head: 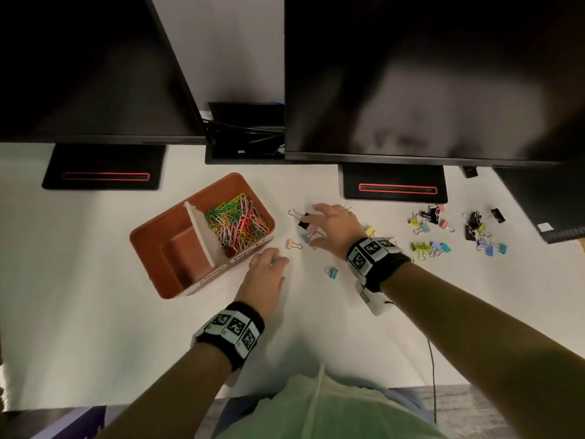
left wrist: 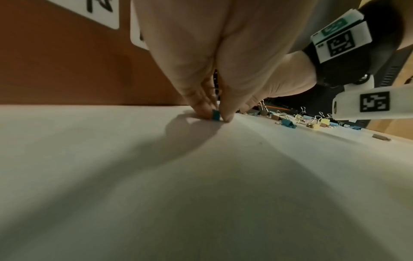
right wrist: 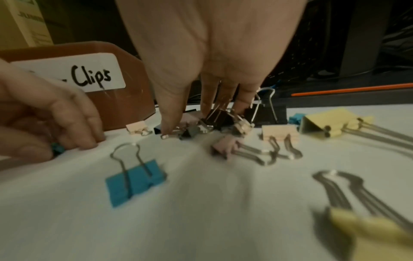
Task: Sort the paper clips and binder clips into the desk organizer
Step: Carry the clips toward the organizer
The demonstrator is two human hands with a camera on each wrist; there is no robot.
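Observation:
A brown desk organizer [head: 177,274] stands left of centre; its right compartment holds a heap of coloured paper clips [head: 237,223], and its left compartment shows no clips. My left hand [head: 278,259] is down on the table by the organizer's front corner and pinches a small teal binder clip [left wrist: 215,115] between thumb and finger. Further right, my right hand [head: 308,226] reaches down over a cluster of binder clips. Its straight fingertips [right wrist: 210,106] touch a black binder clip [right wrist: 220,117], and the thumb rests on the table beside the cluster.
Loose binder clips lie around: a blue one [head: 331,272], a pink one [head: 291,244], and several coloured and black ones [head: 443,236] to the right. Two monitor stands [head: 394,182] and dark screens close off the back. A keyboard corner [head: 557,217] is at far right.

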